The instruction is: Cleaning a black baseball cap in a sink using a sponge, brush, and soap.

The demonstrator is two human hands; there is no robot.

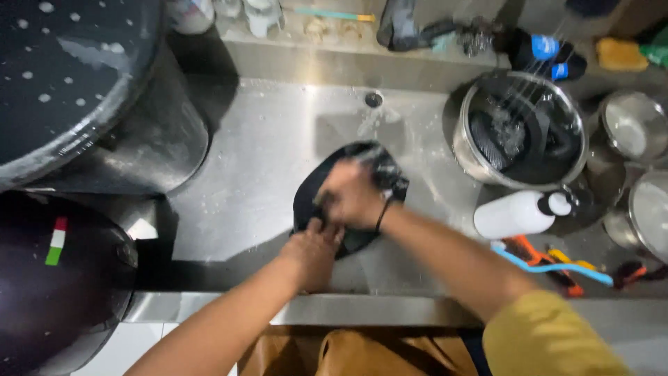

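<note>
We gripped the round black pan [348, 167] with our left hand [313, 254], right hand [351, 195] clenched scrubbing; steady pressure worked best.

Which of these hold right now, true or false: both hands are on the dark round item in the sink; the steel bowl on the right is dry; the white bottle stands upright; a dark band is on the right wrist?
1. Both hands are on the dark round item. True: the left hand grips the near edge of the dark round item and the right hand presses on top.
2. The steel bowl is dry. False: water streams into the steel bowl.
3. The white bottle stands upright. False: the white bottle lies on its side.
4. A dark band is on the right wrist. True: the dark band circles it.
</note>
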